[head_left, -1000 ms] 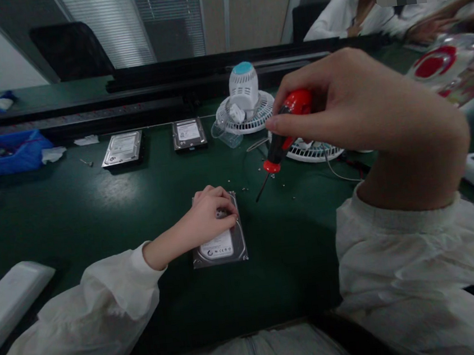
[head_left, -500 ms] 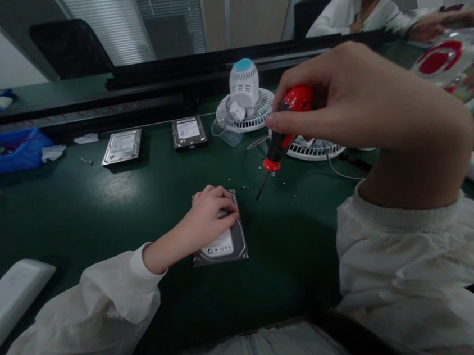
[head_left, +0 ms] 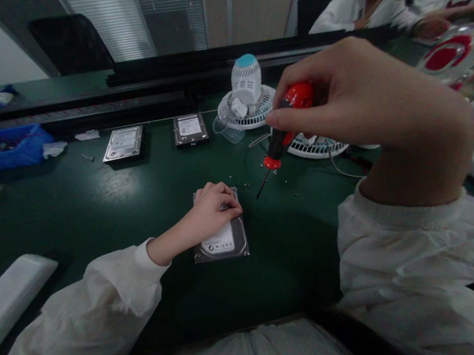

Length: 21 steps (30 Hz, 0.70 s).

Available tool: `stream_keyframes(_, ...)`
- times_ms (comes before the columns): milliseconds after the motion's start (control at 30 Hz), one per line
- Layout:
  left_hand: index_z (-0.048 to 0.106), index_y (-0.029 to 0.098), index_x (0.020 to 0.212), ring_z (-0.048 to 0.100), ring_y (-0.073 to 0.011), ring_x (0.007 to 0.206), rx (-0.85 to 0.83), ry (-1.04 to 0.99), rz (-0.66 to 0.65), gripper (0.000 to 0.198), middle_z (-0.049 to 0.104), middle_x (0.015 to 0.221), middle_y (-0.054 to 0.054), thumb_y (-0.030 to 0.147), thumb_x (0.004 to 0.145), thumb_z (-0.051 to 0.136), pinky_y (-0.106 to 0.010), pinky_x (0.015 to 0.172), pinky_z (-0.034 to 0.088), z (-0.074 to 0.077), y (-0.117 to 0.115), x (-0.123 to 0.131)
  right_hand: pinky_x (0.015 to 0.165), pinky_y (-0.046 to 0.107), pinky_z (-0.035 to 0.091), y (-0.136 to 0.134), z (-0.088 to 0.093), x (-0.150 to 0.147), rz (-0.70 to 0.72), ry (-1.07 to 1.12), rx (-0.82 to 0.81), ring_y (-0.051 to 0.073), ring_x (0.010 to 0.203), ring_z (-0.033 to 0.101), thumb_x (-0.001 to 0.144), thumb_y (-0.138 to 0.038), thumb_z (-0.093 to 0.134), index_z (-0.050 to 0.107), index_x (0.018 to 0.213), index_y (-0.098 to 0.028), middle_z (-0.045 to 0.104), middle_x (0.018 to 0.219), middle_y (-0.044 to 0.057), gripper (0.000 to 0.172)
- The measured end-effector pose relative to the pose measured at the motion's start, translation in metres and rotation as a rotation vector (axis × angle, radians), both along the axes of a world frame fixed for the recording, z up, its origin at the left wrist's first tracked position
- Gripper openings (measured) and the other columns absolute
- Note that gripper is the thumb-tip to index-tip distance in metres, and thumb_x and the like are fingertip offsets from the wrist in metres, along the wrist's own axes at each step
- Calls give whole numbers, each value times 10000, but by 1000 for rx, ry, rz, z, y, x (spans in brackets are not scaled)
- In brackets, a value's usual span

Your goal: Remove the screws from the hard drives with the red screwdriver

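A red-and-black screwdriver (head_left: 279, 143) is pinched by its handle in my right hand (head_left: 351, 95). Its shaft slants down and left, the tip in the air to the right of a hard drive (head_left: 240, 239). That drive lies flat on the green table with its white label up. Over its upper half sits my left hand (head_left: 215, 209), fingers curled and thumb towards the right edge, holding it; what lies under the palm is hidden. Several tiny screws (head_left: 246, 185) are scattered on the table beyond the drive, near the screwdriver.
Two more hard drives (head_left: 123, 143) (head_left: 190, 129) lie farther back. A white fan (head_left: 247, 89) and a clear plastic cup (head_left: 232, 133) stand behind the screws. At the far left is a blue bin (head_left: 9, 146). A co-worker's sleeve (head_left: 340, 8) shows at the upper right.
The view has shifted slightly. My left thumb has moved a little towards the drive's right edge. The screwdriver stays in my right hand at nearly the same place.
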<state>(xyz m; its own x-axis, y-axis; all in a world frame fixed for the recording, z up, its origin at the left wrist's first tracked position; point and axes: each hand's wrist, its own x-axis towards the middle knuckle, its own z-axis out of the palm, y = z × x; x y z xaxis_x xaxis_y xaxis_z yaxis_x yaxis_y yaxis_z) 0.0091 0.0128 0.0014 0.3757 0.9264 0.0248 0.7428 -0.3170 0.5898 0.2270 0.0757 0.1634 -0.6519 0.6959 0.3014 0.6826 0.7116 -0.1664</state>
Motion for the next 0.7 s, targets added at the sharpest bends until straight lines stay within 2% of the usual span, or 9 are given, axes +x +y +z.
stream_keyframes(467,727,221,782,531,-265,1015,54,-11,35,146,639,982,-41,315,865,653,-492,939,376,-3,-1,2,536,264,265,-2,1,-1,-28,-5,-12,59,546,349,873,-382,623,687,800,-150,444,589,-34,252)
stream_keyframes(700,722,219,788,531,-261,1024,68,-12,42,134,637,993,-41,303,865,651,-495,949,372,-1,-3,3,557,292,277,0,1,0,4,15,-18,84,564,369,858,-396,602,700,819,-154,483,616,-16,264)
